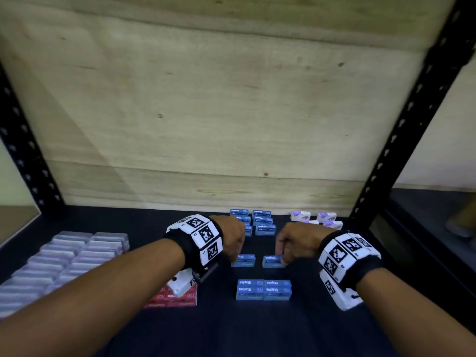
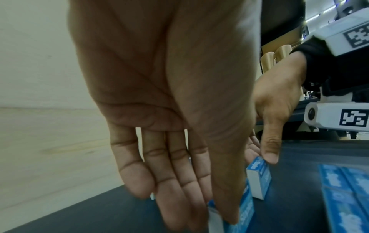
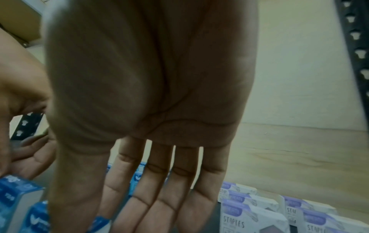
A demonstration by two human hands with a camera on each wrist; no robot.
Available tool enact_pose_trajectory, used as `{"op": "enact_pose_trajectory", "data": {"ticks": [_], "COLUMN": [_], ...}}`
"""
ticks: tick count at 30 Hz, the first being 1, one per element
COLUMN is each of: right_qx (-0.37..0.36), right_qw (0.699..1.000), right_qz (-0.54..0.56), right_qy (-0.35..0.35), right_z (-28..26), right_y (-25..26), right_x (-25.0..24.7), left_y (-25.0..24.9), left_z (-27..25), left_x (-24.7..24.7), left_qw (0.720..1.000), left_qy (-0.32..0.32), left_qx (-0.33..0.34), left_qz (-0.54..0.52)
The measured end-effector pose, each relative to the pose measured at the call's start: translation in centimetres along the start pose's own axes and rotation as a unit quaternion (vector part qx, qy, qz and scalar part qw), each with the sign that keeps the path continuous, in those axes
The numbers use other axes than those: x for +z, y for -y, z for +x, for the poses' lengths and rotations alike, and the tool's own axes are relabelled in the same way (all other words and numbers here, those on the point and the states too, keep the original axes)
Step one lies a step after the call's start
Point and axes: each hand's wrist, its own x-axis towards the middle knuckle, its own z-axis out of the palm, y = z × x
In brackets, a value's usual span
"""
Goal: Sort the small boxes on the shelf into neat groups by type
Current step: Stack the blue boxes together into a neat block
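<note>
Far left on the dark shelf (image 1: 231,331) I see two rows of clear cases (image 1: 64,256), already lined up, and beside them a red box (image 1: 177,301) partly hidden under my left wrist. My left hand (image 1: 233,237) comes down on a blue box (image 1: 243,260), thumb and fingers closing around its ends; the left wrist view shows it pinched between them. Just beside it, apart by a small gap, my right hand (image 1: 293,240) pinches a second blue box (image 1: 273,261) the same way. Nearer me sits a tidy block of four blue boxes (image 1: 263,289); more blue ones stand at the back (image 1: 261,222), and white-and-purple boxes (image 1: 316,220) farther right. I judge I am gathering blue strays. Next, both need lifting and setting flush against one blue group, edges square.
</note>
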Motion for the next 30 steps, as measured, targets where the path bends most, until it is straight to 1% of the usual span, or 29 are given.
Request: {"op": "enact_pose_trajectory", "data": {"ticks": [4,11,17,25,30], "right_qx": [0.007,0.018,0.022,0.020,0.029], "right_qw": [1.000,0.999,0.999,0.998,0.997], "right_qz": [-0.011,0.001,0.014,0.024,0.013], "right_qy": [0.023,0.040,0.043,0.048,0.071], "right_z": [-1.1,-2.4,-2.9,-3.5,-4.6], "right_y": [0.1,0.2,-0.3,-0.2,0.5], "right_x": [0.3,0.9,1.5,1.5,1.0], "left_y": [-0.4,-1.2,-2.1,-2.3,-1.8], "left_z": [-0.9,-2.3,-3.1,-3.6,-3.5], "left_x": [0.2,0.6,0.4,0.5,0.9], "left_qw": [1.000,0.999,0.998,0.998,0.994], "left_qy": [0.014,0.021,0.041,0.046,0.091], "left_qx": [0.004,0.006,0.007,0.007,0.016], "left_qz": [-0.025,-0.035,-0.038,-0.028,-0.050]}}
